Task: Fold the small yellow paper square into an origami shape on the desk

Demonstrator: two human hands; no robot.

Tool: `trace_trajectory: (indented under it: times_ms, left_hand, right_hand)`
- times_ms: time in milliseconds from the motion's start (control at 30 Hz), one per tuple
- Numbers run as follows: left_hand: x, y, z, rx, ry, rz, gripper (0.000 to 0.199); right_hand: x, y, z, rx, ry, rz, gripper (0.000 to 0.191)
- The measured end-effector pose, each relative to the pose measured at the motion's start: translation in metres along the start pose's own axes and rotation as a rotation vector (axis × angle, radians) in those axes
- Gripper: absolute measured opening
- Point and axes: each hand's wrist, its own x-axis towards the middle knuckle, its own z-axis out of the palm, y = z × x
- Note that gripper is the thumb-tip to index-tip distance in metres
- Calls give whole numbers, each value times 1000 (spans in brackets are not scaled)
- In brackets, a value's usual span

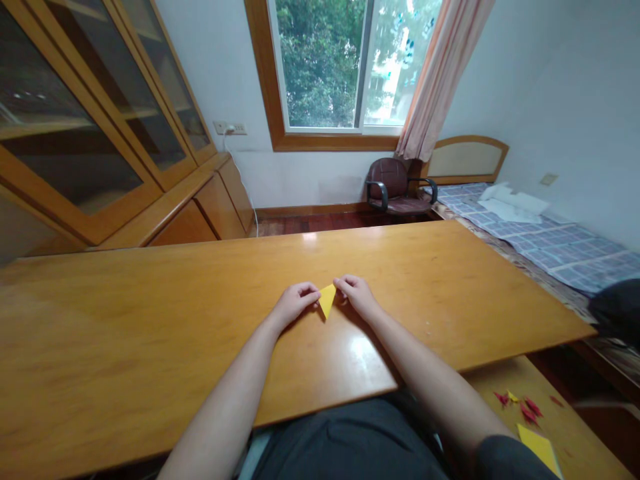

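Observation:
A small piece of folded yellow paper, roughly triangular with one point toward me, is held just over the wooden table. My left hand pinches its left corner between thumb and fingers. At the upper right corner, my right hand grips the paper the same way. Both hands are closed, and some fingertips are hidden behind the paper or curled under.
On a lower surface at the right lie several small red folded pieces and a yellow sheet. Beyond the table stand a brown armchair and a bed. A glass-door cabinet lines the left.

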Motion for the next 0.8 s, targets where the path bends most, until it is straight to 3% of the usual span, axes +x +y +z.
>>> trace_trajectory:
  times_ms: [333, 600, 800]
  left_hand:
    - [4, -9, -3, -55, 83, 51, 22]
    - [1, -3, -2, -106, 99, 15, 25]
    - [2, -5, -1, -108, 98, 7, 26]
  right_hand:
    - [0, 0, -2, -24, -26, -47, 40]
    - [-2, -1, 0, -63, -178, -11, 37]
    - [-1, 1, 1, -129, -169, 3, 37]
